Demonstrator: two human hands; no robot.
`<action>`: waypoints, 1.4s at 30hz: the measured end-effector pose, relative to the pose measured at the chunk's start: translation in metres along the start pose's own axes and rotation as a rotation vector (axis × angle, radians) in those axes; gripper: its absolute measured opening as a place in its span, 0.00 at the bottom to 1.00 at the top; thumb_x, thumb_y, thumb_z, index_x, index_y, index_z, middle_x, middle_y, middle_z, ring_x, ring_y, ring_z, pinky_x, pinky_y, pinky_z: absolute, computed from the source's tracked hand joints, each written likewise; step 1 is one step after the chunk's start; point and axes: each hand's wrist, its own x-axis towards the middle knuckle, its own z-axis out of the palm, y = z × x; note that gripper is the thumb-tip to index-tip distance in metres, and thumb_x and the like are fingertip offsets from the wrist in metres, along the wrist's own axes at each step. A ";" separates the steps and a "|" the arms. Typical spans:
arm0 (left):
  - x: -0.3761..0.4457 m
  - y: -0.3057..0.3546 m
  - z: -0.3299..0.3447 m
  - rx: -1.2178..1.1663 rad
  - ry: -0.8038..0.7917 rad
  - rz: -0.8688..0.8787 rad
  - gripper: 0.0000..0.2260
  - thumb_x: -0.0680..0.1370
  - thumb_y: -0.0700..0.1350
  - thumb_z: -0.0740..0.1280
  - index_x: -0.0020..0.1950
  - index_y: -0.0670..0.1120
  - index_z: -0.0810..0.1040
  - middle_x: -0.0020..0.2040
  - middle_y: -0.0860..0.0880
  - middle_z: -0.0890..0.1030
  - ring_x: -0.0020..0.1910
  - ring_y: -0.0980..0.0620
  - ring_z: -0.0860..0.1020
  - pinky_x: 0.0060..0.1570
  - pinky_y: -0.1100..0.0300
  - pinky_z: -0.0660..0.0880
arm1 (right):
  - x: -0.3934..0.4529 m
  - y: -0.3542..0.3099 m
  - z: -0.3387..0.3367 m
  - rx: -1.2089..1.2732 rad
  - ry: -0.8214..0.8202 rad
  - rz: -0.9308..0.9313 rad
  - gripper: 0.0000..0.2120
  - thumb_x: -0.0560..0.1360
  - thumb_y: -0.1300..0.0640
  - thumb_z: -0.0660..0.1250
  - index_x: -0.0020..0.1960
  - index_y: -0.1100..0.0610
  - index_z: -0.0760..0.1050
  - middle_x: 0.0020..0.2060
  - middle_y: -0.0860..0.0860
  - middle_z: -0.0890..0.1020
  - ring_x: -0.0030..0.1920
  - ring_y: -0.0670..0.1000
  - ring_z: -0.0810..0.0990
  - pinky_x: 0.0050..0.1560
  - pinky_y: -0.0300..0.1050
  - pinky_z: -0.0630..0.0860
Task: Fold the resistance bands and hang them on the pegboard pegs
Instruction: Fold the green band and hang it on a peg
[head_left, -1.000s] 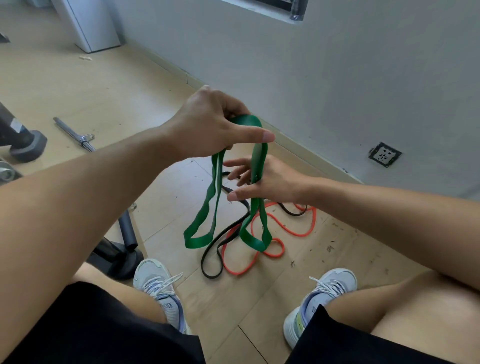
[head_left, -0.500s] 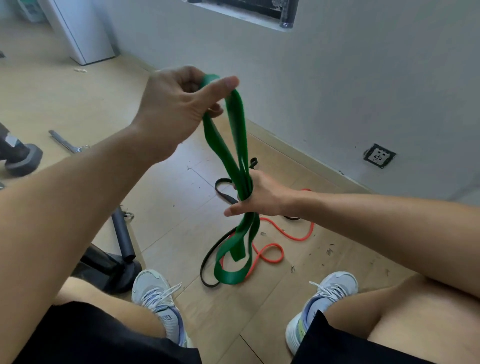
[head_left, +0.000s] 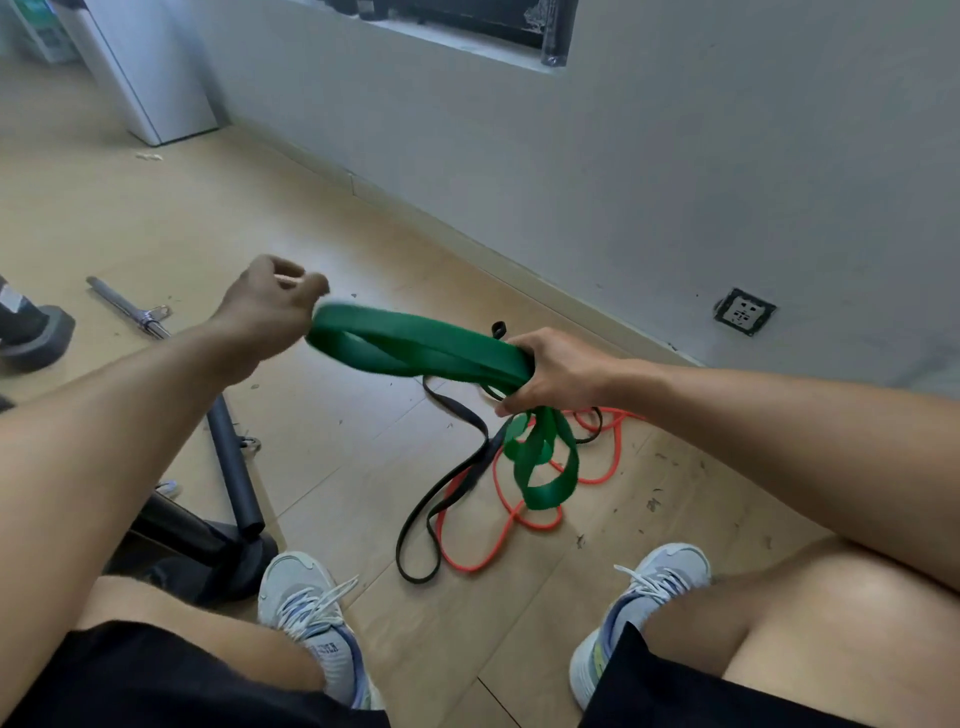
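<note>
Folding step in hand: at frame centre the right hand (head_left: 553, 374) grips the gathered green band (head_left: 415, 348), its loops reaching the left hand (head_left: 270, 306), whose curled fingers' hold is unclear; hanging awaits a pegboard not in view.

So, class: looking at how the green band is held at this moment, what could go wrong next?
1. Only the right hand grips the green band; the left hand sits blurred at the free loops, so the fold may spring open.
2. The hanging green end dangles over the black band and orange band on the floor and might snag them.
</note>
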 end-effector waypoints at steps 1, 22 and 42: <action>-0.004 0.000 0.002 0.089 -0.068 0.047 0.19 0.79 0.53 0.68 0.67 0.45 0.74 0.62 0.46 0.79 0.59 0.47 0.76 0.57 0.51 0.74 | -0.002 -0.002 -0.002 -0.012 0.005 -0.021 0.17 0.68 0.49 0.82 0.53 0.53 0.82 0.42 0.53 0.86 0.41 0.53 0.85 0.44 0.51 0.82; -0.064 0.069 0.059 0.635 -0.603 0.375 0.35 0.65 0.54 0.80 0.69 0.52 0.70 0.50 0.54 0.84 0.47 0.50 0.79 0.46 0.57 0.75 | -0.012 -0.020 0.003 0.075 -0.192 -0.123 0.18 0.69 0.49 0.82 0.53 0.52 0.79 0.41 0.50 0.86 0.40 0.49 0.86 0.40 0.44 0.81; -0.062 0.062 0.045 0.643 -0.548 0.339 0.08 0.65 0.53 0.78 0.37 0.51 0.85 0.34 0.50 0.84 0.34 0.52 0.79 0.36 0.59 0.77 | -0.008 -0.013 0.016 -0.017 -0.158 -0.090 0.15 0.69 0.46 0.82 0.43 0.49 0.76 0.36 0.46 0.82 0.35 0.45 0.80 0.36 0.41 0.75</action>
